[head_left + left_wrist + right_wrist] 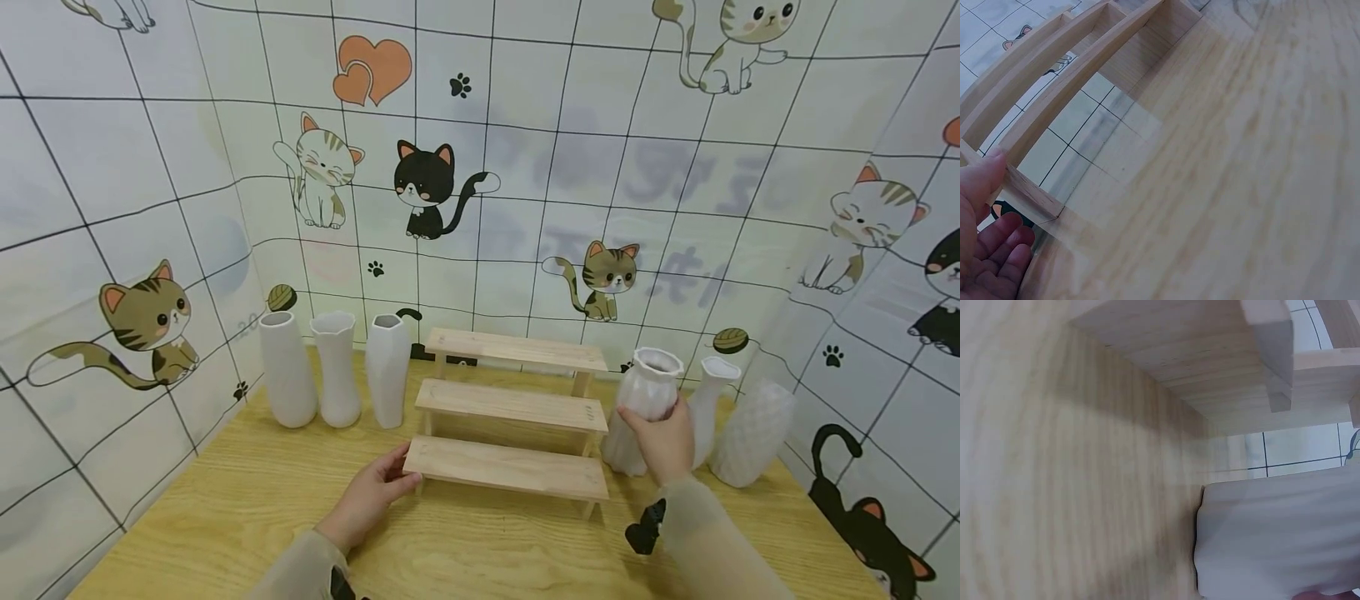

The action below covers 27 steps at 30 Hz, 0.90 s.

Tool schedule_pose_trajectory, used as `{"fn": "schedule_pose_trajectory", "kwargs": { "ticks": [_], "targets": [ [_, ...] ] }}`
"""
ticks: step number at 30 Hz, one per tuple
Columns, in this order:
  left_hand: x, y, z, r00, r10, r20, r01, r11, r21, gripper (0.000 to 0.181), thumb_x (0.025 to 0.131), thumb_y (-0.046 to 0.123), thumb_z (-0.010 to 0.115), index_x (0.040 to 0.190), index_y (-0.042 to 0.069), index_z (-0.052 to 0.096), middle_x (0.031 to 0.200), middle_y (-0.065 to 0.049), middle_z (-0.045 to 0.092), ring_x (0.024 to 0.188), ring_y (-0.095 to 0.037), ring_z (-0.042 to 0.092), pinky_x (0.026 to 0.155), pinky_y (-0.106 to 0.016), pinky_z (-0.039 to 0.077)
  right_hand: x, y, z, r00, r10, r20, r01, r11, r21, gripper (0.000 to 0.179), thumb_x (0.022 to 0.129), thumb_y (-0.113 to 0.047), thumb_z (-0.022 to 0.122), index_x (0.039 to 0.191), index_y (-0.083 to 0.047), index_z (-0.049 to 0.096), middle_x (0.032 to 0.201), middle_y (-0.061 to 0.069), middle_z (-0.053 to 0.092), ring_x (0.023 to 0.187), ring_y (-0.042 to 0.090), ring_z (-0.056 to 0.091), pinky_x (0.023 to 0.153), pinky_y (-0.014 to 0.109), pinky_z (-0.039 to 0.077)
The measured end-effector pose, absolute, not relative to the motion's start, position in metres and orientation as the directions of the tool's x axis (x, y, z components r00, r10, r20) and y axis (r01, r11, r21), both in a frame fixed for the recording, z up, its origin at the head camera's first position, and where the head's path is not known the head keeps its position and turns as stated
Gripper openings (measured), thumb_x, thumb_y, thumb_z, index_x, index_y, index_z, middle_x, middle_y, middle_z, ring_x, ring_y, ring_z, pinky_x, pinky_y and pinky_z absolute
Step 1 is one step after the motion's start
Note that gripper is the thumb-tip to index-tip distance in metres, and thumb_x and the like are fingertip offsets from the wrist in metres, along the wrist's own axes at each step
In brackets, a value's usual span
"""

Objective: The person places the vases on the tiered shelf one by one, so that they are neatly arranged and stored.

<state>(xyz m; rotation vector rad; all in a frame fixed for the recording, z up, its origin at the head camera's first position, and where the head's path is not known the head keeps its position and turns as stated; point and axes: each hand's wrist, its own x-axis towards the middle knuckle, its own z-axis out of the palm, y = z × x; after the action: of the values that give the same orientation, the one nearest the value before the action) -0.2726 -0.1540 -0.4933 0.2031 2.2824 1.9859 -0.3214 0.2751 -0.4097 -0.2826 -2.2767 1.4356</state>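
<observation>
Vase [647, 400] in right hand [666, 442] bears no readable writing.

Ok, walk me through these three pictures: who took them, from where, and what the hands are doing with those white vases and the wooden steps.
A person wears three cameras. The head view looks down at a wooden table with a three-step wooden stand. Three white vases stand left of it, three more on the right. The left hand touches the lowest step's left end; its wrist camera shows that step close up. The right hand has its grip round a ribbed white vase standing beside the stand; its wrist camera shows that vase's side and the stand's underside.
</observation>
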Motion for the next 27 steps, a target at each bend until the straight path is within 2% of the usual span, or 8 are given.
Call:
{"fn": "schedule_pose_trajectory", "kwargs": {
  "ticks": [14,27],
  "targets": [
    [-0.273,-0.155,-0.495,-0.984,0.179,0.003,0.027,0.128,0.991,0.079,0.087,0.038,0.071,0.150,0.009,0.033,0.132,-0.012,0.054,0.111,-0.022,0.054,0.095,-0.039,0.045,-0.292,0.282,-0.406,-0.903,0.366,0.224,-0.057,0.415,-0.908,0.101,0.079,-0.042,0.079,0.152,-0.006,0.018,0.144,0.020,0.037,0.127,0.038,0.040,0.099,0.060,0.037],
    [-0.269,-0.151,-0.490,-0.988,0.153,0.006,0.025,0.120,0.992,0.074,0.088,0.032,0.071,0.149,0.008,0.035,0.133,-0.013,0.053,0.110,-0.022,0.054,0.094,-0.041,0.046,-0.262,0.290,-0.392,-0.923,0.321,0.212,-0.046,0.454,-0.890,0.099,0.077,-0.043,0.080,0.150,-0.007,0.022,0.142,0.020,0.039,0.125,0.040,0.042,0.096,0.061,0.039]
  ]
}}
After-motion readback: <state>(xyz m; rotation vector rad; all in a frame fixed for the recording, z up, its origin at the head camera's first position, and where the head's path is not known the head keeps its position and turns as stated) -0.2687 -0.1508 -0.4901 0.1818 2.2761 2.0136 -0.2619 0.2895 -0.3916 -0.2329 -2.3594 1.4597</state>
